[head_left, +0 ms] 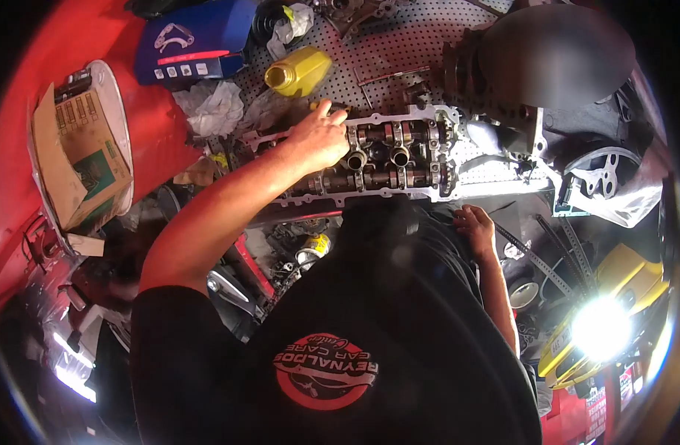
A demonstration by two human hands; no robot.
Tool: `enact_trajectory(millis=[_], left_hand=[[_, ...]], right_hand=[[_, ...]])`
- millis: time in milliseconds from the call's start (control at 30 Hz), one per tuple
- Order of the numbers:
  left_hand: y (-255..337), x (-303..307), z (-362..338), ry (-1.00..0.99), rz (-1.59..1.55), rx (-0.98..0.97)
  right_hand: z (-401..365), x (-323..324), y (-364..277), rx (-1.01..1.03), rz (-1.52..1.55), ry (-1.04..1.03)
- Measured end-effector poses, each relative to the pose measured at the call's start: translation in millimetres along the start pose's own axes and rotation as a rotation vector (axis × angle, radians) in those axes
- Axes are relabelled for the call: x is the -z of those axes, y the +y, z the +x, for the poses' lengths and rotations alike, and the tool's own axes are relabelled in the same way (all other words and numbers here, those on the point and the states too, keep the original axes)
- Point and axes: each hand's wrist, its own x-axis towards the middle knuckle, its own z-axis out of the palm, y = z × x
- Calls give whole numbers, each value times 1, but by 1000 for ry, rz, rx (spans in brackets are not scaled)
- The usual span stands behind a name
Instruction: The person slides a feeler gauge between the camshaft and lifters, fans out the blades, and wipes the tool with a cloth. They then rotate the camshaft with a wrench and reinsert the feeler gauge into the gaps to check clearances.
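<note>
A metal engine cylinder head (pixel 380 176), with camshafts and two round upright tubes showing, lies lengthwise in front of me. My left hand (pixel 321 139) reaches across its left half. Its fingers bend down at the far side, beside a small yellow part (pixel 332 109); what they grip, if anything, is hidden. My right hand (pixel 475 226) is close to my body, just below the head's near right corner. Those fingers are curled, and I cannot make out what is in them.
Beyond the head, a yellow oil bottle (pixel 299 72), a blue box (pixel 195 41) and crumpled plastic (pixel 214 107) lie on the perforated bench (pixel 369 55). A cardboard box (pixel 84 148) stands left. Timing chains (pixel 536 259) and a bright yellow work light (pixel 603 326) are at right.
</note>
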Motion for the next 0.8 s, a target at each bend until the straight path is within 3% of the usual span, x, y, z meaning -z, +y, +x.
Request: enact_trajectory(millis=[267,300,567,667,800], left_hand=[[8,-16,-2,93,18,-8],[5,-14,-1,30,68,-6],[0,61,-28,75,71,95],[12,86,-10,110,39,44],[24,64,35,-22,187,-102]], right_hand=[[15,5,14,54,-62,5],[16,5,15,60,-59,2],[5,-5,11,12,-5,46],[5,-10,11,27,-32,27],[6,-13,14,1,35,51]])
